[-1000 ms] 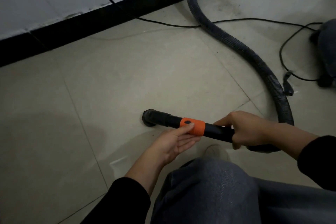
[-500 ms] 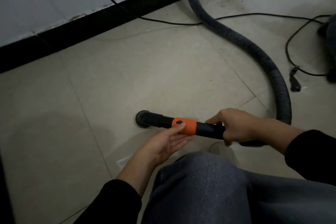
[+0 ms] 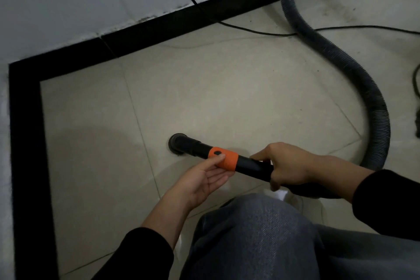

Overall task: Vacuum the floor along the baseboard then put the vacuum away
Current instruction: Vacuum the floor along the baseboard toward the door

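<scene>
Gripping the rear of the black wand [image 3: 252,167], the right hand [image 3: 288,166] is wrapping its fingers round the tube, forefinger stretched along it. The left hand [image 3: 202,179] is lying palm up just ahead of it on the wand, with its fingers almost straight beneath the orange collar [image 3: 227,162] and its thumb tip resting on that collar beside a small dark button. At the wand's front end a round nozzle [image 3: 178,144] is sitting against the pale tiled floor [image 3: 204,88], well apart from the black baseboard [image 3: 159,26], which is running beyond the wand and turning a corner to its left. From the wand's rear the ribbed grey hose [image 3: 341,61] is curving away toward the baseboard, crossing a thin black cord [image 3: 250,30]. Nearer than the wand, a knee in grey jeans [image 3: 250,234] is bending — black sleeves [image 3: 145,254] are covering both forearms.
</scene>
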The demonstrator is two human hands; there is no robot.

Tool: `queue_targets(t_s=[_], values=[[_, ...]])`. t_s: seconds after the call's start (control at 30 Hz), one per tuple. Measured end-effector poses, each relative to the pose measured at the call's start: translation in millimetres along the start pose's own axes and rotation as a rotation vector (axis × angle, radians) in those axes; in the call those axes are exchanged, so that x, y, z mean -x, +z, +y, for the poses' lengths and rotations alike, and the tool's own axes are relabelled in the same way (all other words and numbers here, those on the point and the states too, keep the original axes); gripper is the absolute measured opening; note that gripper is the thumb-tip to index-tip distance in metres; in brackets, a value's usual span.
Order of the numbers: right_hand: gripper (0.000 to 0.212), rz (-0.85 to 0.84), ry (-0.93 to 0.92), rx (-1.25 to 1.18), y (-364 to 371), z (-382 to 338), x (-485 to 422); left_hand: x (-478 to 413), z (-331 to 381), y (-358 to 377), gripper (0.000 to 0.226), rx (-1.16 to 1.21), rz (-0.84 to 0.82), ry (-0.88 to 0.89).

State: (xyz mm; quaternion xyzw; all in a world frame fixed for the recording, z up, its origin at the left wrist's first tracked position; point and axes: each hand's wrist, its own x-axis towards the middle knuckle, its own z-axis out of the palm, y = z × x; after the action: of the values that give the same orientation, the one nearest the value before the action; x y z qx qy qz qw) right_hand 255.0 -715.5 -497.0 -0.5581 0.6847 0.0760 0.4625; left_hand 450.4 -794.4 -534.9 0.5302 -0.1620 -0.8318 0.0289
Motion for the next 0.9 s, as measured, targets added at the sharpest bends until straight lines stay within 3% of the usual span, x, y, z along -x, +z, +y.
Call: queue_targets(t_s=[0.17, 0.6, 0.73, 0.9], values=[[0.054, -0.012, -0.057, 0.008, -2.2, -17.4, -19.7, 3.8, 11.2, -15.4, 0.023, 0.052, 0.056, 0.039], [0.042, -0.013, -0.192, 0.051, 2.7, -85.7, -71.9, 20.7, 32.5, -75.1, 0.032, 0.177, 0.208, 0.211], [0.038, 0.017, -0.202, 0.054, 6.5, -89.9, -73.7, 19.0, 30.4, -69.9, 0.04, 0.172, 0.181, 0.267], [0.038, 0.106, -0.182, 0.014, -2.0, -75.4, -57.3, 7.7, 32.9, -27.7, 0.031, 0.165, 0.146, 0.329]])
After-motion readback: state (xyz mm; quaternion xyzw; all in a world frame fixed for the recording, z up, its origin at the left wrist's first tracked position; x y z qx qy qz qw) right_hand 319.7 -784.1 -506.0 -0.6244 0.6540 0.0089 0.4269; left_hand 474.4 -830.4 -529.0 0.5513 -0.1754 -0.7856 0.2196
